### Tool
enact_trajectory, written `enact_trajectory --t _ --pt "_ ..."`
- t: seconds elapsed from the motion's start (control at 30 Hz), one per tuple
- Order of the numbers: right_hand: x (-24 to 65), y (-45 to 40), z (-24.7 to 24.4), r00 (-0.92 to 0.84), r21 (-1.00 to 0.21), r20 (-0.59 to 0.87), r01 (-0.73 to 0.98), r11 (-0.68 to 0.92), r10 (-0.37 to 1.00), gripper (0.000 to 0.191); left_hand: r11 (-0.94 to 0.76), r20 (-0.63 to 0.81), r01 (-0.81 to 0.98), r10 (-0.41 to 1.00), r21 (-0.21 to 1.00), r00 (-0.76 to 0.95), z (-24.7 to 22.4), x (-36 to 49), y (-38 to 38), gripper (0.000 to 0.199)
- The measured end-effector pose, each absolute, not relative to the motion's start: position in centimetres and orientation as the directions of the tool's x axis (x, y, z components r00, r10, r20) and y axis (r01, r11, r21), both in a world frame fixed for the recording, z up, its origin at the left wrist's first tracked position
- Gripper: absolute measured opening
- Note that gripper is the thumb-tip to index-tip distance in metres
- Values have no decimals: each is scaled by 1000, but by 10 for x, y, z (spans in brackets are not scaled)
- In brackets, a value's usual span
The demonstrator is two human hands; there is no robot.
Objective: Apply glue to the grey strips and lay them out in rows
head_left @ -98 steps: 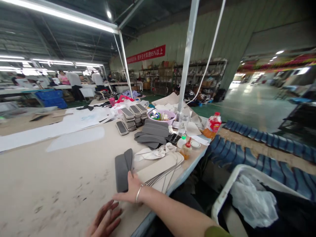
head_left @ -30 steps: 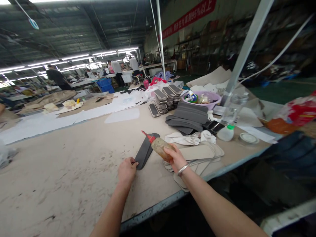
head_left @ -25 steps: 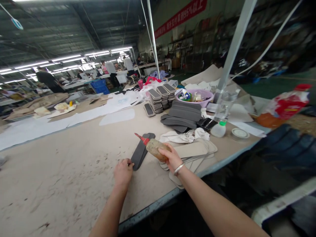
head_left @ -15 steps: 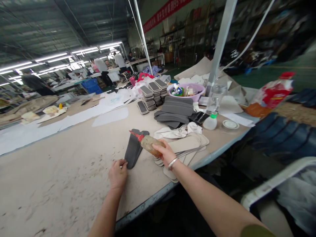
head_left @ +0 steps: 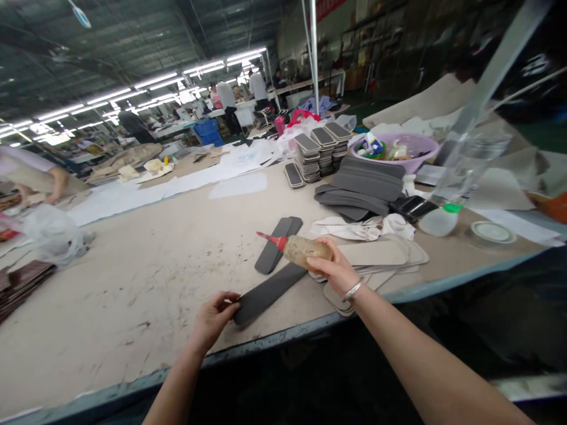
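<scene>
My left hand (head_left: 217, 319) pinches the near end of a long dark grey strip (head_left: 268, 294), which slants across the table by its front edge. My right hand (head_left: 333, 268) is wrapped round a glue bottle (head_left: 305, 252), a cloudy yellowish one with a red pointed nozzle aimed left. The bottle is tilted on its side above the strip's far end and hides part of it. Just beyond, two overlapping dark grey pieces (head_left: 272, 251) lie on the table. Beige rounded panels (head_left: 376, 254) are piled under and to the right of my right hand.
Dark grey pieces (head_left: 367, 183) are heaped behind, beside stacks of grey-topped pads (head_left: 310, 156). A purple basin (head_left: 416, 154), a green-capped bottle (head_left: 438, 221) and a round lid (head_left: 492, 232) stand right. Plastic bags (head_left: 53, 233) and a co-worker's arms (head_left: 55, 180) are at left.
The view has turned left. My left hand now holds a separate dark strip nearer the table edge, while the two overlapping pieces lie free. My right hand still holds the glue bottle.
</scene>
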State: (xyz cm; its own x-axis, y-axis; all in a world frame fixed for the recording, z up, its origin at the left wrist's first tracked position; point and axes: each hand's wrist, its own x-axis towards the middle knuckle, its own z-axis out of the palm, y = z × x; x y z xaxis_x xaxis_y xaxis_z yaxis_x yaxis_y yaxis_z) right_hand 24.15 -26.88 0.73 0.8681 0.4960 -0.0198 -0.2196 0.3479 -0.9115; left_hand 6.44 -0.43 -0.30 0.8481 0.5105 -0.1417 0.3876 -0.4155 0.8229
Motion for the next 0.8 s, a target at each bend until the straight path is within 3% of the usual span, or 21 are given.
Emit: enact_trajectory --t 0.1,0.23,0.3,0.37,0.43,0.5,0.57,0.67,0.8 --pt "234 -272 -2 864 -991 45 -25 133 501 54 -529 -120 472 567 705 815 -18 49 -7 24" --pt "230 -274 -11 852 -995 73 96 -17 519 55 -719 79 438 561 539 824 -16 43 -15 16" --pt "227 -271 -10 846 -986 120 163 -38 519 55 -688 116 415 585 595 803 -13 43 -28 19" --pt "220 -265 -6 838 -957 217 283 -59 500 55 -464 -40 391 603 795 797 -11 46 -49 27" --pt "209 -255 0 805 -889 365 451 -82 468 52 -39 -280 337 473 941 835 -9 51 -72 44" --pt "193 -245 5 719 -774 526 626 -93 454 48 383 -345 226 279 896 896 -4 57 -90 58" --pt "178 -235 8 610 -662 636 746 -71 473 42 629 -258 67 216 774 942 0 62 -98 58" --pt "161 -227 7 533 -611 632 789 -61 563 47 747 -210 -84 290 659 934 1 65 -96 48" --pt "155 -226 1 598 -729 418 670 -141 684 69 735 -282 -108 386 669 878 -8 62 -92 44"
